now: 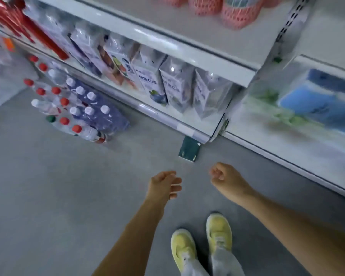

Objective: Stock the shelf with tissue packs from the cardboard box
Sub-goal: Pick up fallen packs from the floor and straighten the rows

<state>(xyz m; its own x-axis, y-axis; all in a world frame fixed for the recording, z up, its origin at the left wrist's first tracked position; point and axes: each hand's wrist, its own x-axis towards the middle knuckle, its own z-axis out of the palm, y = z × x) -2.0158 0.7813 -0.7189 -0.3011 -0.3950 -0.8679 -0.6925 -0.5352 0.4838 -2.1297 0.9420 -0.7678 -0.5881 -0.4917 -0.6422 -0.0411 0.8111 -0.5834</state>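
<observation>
The tissue packs [176,84] stand upright in a row on the lower board of the white shelf [161,114], wrapped in clear film, pale with lilac print, each pressed against the next. The row runs from the shelf's right-hand upright back toward the left, where the packs carry fruit pictures, and a blueberry picture marks the foot of one nearer pack. In the next bay to the right lies a blue pack [317,102], blurred, with green print in front of it that is too smeared to read. On the board above stand pink patterned rolls [239,11], and at the upper left hang glossy red packages [18,22]. Both hands reach forward over the grey floor [48,186], well apart from the shelf and touching nothing. The left hand [164,184] is relaxed, its fingers loosely bent and spread a little, holding nothing. The right hand [221,176] has its fingers curled in toward the palm, also with nothing in them. Just beyond the hands a small dark green box [189,149] lies on the floor at the shelf's foot. To the left, shrink-wrapped bottles [78,108] with red and white caps sit on the floor against the shelf. Below the arms are two yellow shoes [219,232].
</observation>
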